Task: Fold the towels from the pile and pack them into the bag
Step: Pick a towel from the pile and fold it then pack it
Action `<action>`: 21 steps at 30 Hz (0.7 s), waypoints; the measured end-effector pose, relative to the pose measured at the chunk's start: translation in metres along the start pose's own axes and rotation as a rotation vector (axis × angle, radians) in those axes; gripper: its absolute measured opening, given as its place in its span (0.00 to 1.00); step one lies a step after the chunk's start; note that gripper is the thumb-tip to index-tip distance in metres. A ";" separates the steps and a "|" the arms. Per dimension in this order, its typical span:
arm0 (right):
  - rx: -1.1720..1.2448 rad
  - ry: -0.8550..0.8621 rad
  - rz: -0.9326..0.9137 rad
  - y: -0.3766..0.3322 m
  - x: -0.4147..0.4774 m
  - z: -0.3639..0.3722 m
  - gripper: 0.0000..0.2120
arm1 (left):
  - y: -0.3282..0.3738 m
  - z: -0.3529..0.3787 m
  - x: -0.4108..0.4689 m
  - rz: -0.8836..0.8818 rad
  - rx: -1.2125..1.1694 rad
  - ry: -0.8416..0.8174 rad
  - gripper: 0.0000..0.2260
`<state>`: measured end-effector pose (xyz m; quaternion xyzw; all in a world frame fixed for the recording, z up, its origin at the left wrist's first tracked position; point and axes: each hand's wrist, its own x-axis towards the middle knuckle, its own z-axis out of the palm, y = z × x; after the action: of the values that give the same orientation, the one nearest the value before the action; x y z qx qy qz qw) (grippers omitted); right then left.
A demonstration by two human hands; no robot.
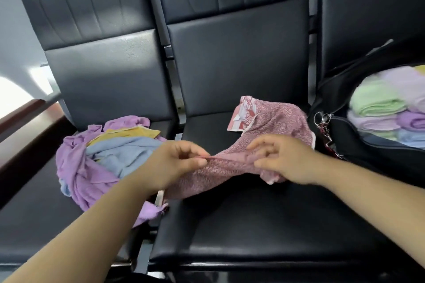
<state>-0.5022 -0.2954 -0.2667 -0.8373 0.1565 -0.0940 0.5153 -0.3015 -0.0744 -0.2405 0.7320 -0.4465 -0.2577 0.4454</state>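
A pink patterned towel (273, 122) lies crumpled across the middle black seat. My left hand (177, 163) pinches its near edge between thumb and fingers. My right hand (282, 158) grips the same edge a little to the right, fingers curled into the cloth. On the left seat sits a loose pile of towels (96, 158), purple, blue and yellow. The black bag (358, 145) stands open on the right seat, holding several folded towels (379, 101) in green, lilac and blue.
Three black padded chairs (230, 64) stand side by side with narrow gaps between them. A metal key ring and chain (323, 122) hang on the bag's near left side. A brown ledge (20, 117) runs at the far left.
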 end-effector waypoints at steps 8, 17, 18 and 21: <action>-0.201 0.166 -0.166 -0.041 -0.013 -0.051 0.15 | 0.045 0.008 0.019 0.036 -0.032 0.070 0.05; -0.348 0.273 -0.161 -0.043 -0.016 -0.057 0.15 | 0.057 0.024 0.041 -0.037 -0.019 0.134 0.07; -0.294 0.274 -0.164 -0.043 -0.015 -0.056 0.15 | 0.057 0.026 0.042 -0.042 -0.023 0.139 0.06; -0.193 0.216 -0.195 -0.047 -0.018 -0.054 0.09 | 0.057 0.031 0.044 -0.047 -0.022 0.148 0.06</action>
<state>-0.5287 -0.3144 -0.2006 -0.8792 0.1371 -0.2176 0.4010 -0.3292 -0.1378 -0.2035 0.7544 -0.3924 -0.2182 0.4789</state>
